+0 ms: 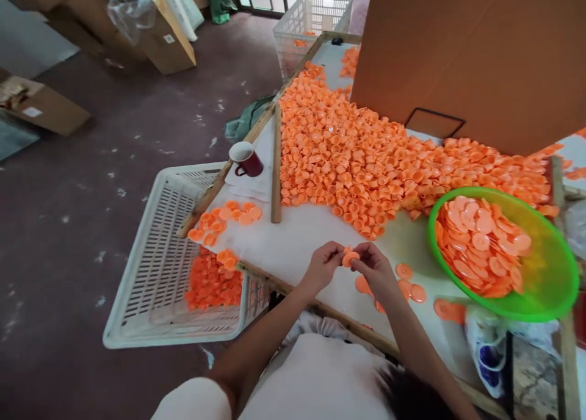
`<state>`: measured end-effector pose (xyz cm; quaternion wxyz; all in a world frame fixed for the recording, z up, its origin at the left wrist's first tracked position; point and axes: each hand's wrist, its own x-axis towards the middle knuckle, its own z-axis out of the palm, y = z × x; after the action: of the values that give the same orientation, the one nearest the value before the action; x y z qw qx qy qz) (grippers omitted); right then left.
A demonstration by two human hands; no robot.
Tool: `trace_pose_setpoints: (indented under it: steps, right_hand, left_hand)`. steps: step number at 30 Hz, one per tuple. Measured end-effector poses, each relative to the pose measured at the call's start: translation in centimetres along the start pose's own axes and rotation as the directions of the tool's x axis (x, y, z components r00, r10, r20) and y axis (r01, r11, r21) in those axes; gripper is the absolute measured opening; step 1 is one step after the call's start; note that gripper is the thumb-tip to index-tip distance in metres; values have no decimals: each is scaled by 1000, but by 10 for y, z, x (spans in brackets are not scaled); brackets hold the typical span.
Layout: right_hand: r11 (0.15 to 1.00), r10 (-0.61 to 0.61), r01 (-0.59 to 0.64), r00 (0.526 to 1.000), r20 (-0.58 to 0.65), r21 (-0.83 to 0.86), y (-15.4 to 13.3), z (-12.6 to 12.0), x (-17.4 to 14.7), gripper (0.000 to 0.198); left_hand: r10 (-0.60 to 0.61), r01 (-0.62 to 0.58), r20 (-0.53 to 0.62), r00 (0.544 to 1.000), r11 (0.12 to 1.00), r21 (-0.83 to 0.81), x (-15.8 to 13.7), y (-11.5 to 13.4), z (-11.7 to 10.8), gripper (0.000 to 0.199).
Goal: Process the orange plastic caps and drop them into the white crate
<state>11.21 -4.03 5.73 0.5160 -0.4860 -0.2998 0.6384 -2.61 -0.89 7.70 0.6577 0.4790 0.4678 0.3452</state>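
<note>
Above the near edge of the white table, my left hand and my right hand meet. Between their fingertips they pinch a small orange plastic piece, made of a round disc with a smaller part behind it. Both hands are closed on it. Several flat orange discs lie beside and under my right forearm. Beyond my hands spreads a large heap of orange cup-shaped pieces. To the right, a green basin holds a pile of orange discs.
A dark red mug stands left of a wooden strip. Orange pieces lie at the table's left corner, above a white crate partly filled with more. A large cardboard sheet stands at the back right; another crate stands behind.
</note>
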Motion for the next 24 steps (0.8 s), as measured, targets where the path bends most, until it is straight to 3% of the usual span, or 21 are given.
trace_pose_setpoints:
  steps: [5,10,14,20,24]
  right_hand:
    - [998,-41,43,999,-33,46,27,-20,-3,23]
    - [997,-69,70,997,-26,18,36,-20,-5,24]
    - [989,-65,71,997,-53,127,32,-13,-6,18]
    - [984,-76,82,996,-39,161,27,-6,-6,25]
    - [984,-70,73,997,-25,165,23,-5,-7,31]
  left_hand:
    - [-19,25,73,997,997,-73,0,-17,1,27]
    - [34,-26,105,994,997,-72,0,-24,0,26]
    - [114,-120,113,987,992,43,-2,-15,-1,21]
    - [246,-270,128,961,935,231,-8,1,2,22]
    - [279,-309,141,950,909,281,-10,9,5,23]
